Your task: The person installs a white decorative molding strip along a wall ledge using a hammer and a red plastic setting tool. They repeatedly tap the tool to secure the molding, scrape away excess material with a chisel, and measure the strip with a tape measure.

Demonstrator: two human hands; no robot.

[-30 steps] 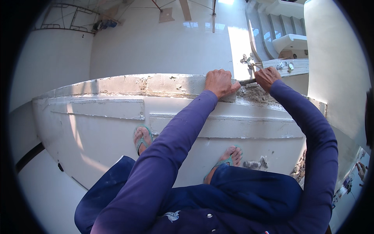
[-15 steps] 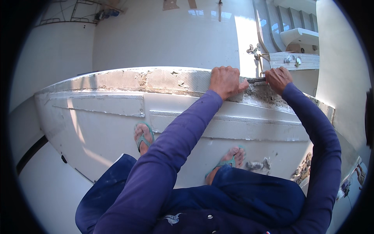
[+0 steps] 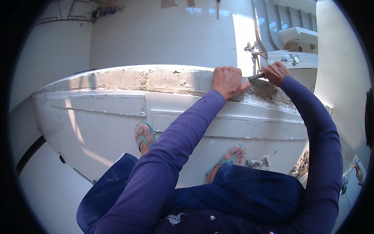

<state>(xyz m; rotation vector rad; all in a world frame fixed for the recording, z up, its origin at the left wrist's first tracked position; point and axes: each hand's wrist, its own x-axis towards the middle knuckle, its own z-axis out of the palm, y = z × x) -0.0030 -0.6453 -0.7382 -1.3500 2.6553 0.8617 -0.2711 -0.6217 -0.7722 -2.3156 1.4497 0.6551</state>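
Observation:
My left hand [image 3: 228,81] is curled over the upper edge of a curved low wall [image 3: 124,80], its thumb stretched toward the right. The top of this wall is coated with ridged, combed tile strips and rough patches of mortar. My right hand [image 3: 275,73] grips the handle end of a narrow dark metal tool [image 3: 256,77]; whether it is a chisel or a scraper I cannot tell. The tool's far end reaches to my left thumb, by the bare, broken mortar [image 3: 269,91] below. What lies under my left fingers is hidden.
My sandalled feet stand on a pale step with ridged strips [image 3: 226,124]. A dusty grey tool [image 3: 257,162] lies by my right foot, near a heap of rubble [image 3: 300,165]. Beyond the wall, the floor lies lower, with stacked white panels [image 3: 292,58] and curved stairs [image 3: 272,25].
My right hand has shifted slightly up and left, tilting the tool so its handle end sits higher. My left hand stays on the wall's edge.

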